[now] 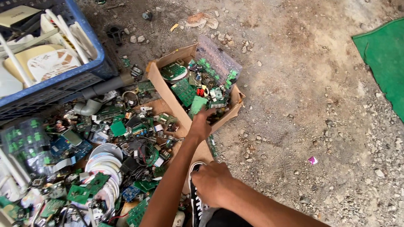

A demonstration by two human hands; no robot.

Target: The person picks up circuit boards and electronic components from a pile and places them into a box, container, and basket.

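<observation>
Green circuit boards (184, 90) fill a cardboard box (162, 84); the left hand (201, 122) reaches in, fingers grasping one, while the right hand (212, 181) rests clenched on a black-and-white shoe (195, 201)

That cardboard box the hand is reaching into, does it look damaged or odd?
Yes. The cardboard box of green circuit boards is torn open, its near wall flattened onto the dirt. The left hand reaches over that collapsed side; more boards lie scattered outside.

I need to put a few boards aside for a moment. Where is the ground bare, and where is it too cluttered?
Bare dirt ground lies right of the cardboard box, up to the green mat, with only small stones. Left of the box, the pile of circuit boards and discs below the blue crate is packed.
</observation>
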